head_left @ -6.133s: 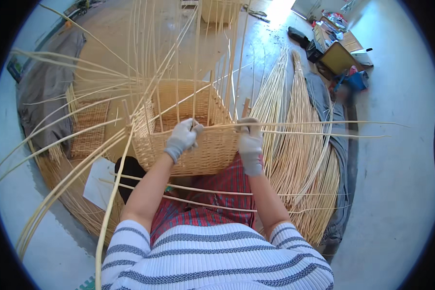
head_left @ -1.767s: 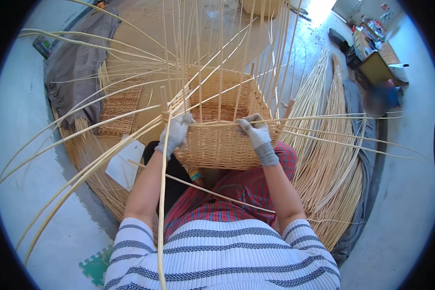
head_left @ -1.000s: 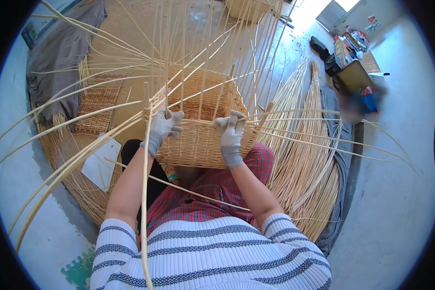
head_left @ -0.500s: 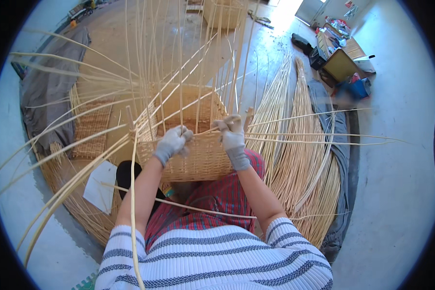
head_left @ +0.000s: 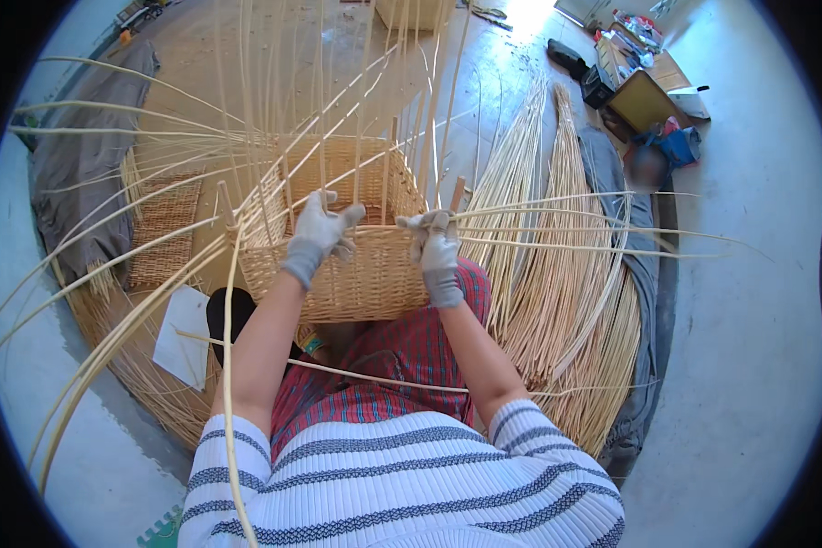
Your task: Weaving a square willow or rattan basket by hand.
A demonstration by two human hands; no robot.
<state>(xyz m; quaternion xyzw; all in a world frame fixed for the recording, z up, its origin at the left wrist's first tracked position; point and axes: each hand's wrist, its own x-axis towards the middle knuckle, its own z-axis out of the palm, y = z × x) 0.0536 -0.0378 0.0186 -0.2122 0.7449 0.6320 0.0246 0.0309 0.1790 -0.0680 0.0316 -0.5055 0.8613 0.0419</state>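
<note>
A pale woven basket rests over my lap, with tall upright rods and long loose strands fanning sideways from it. My left hand, in a pale grey glove, is at the near rim beside the uprights, its thumb and fingers apart and partly curled. My right hand, gloved alike, is closed on thin strands at the right part of the near rim, beside a thick corner stake. What lies under its curled fingers is partly hidden.
Willow bundles lie right on grey cloth. A flat woven panel, dark cloth and white sheet lie left. At the back are another basket and a cluttered wooden furniture piece, with a blue bag nearby.
My left hand has risen along the uprights, its fingers loosening from their curled grip. My right hand stays closed at the rim, and the loose strands to the right have shifted.
</note>
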